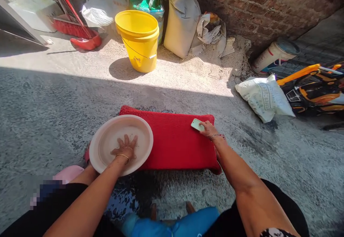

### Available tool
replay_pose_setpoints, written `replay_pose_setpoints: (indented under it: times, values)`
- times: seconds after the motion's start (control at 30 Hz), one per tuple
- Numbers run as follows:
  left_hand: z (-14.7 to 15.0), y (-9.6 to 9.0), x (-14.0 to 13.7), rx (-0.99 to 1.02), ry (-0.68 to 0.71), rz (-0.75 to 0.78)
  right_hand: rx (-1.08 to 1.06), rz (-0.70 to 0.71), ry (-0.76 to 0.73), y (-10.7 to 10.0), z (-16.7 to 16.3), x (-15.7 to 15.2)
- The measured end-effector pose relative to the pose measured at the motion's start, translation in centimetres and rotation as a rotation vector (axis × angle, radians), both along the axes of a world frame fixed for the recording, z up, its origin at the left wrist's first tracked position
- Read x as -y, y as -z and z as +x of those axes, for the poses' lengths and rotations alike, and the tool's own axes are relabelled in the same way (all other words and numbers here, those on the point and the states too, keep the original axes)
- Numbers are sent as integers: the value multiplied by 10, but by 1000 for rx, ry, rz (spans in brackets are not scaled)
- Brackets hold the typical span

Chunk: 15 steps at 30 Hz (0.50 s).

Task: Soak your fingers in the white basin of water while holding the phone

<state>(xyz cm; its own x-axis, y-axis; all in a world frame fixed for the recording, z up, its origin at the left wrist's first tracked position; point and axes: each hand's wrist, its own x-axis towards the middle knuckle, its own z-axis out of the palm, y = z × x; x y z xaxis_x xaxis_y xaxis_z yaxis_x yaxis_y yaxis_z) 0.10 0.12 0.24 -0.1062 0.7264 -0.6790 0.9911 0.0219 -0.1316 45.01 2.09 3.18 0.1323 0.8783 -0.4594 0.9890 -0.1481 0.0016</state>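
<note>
My left hand (pixel 125 149) lies in a pale round basin (pixel 147 136) of water, fingers spread wide and holding nothing. The basin rests over the left end of a bright red cloth-covered block or low bench (pixel 174 144). On the right end of that red cover, my right hand (pixel 208 129) grips a pale green flat block with rounded corners (pixel 197 124). Its underside is against the cloth and hidden, so I cannot tell whether it is a brush or a bar.
Wet concrete floor (pixel 53 122) surrounds the red cover. Beyond stand a yellow bucket (pixel 141 47), a large white sack (pixel 181 22), a red broom (pixel 71 27) and a red dustpan (pixel 87 42). On the right lie a white bag (pixel 266 95) and an orange-black machine (pixel 311 90).
</note>
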Motion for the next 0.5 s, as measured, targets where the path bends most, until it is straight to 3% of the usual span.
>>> replay_pose_setpoints:
  times: [0.1,0.2,0.27,0.5]
  values:
    - [0,-1,-1,6,2,3,189,-10,285,-13,63,35]
    - [0,-1,-1,4,-2,1,222,36,336,-20,73,59]
    - [1,0,-1,5,-6,-6,125,79,231,-18,49,68]
    - [1,0,-2,14,4,-41,-197,80,-248,10,-89,92]
